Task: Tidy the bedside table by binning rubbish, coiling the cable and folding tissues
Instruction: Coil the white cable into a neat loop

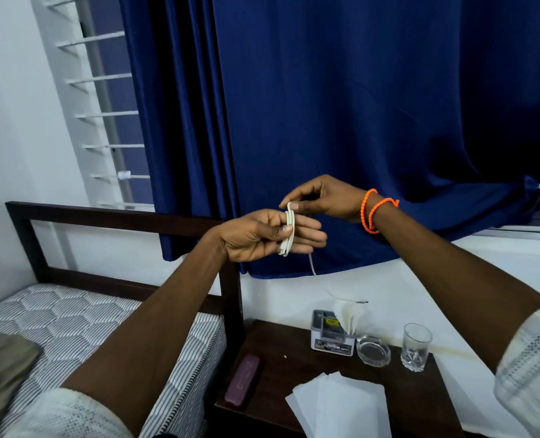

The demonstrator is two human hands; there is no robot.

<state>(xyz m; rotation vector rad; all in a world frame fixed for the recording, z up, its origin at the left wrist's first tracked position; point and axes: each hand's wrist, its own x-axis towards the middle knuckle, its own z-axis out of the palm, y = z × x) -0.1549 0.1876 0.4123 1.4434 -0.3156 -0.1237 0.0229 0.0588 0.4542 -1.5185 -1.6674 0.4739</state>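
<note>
A white cable [287, 232] is wound in several loops around the fingers of my left hand [262, 237], whose thumb presses the loops. My right hand [322, 197], with orange bands at the wrist, pinches the cable at the top of the coil. The loose end of the cable hangs down from the coil, and its plug tip [364, 301] dangles above the tissue box [332, 335]. White tissues [341, 406] lie flat on the dark bedside table [281, 368] near its front edge.
On the table stand a glass tumbler [416, 346], a clear glass ashtray [373, 350] and a purple case [242, 380]. A bed with a striped mattress [82, 314] and a dark headboard lies to the left. Blue curtains [341, 105] hang behind.
</note>
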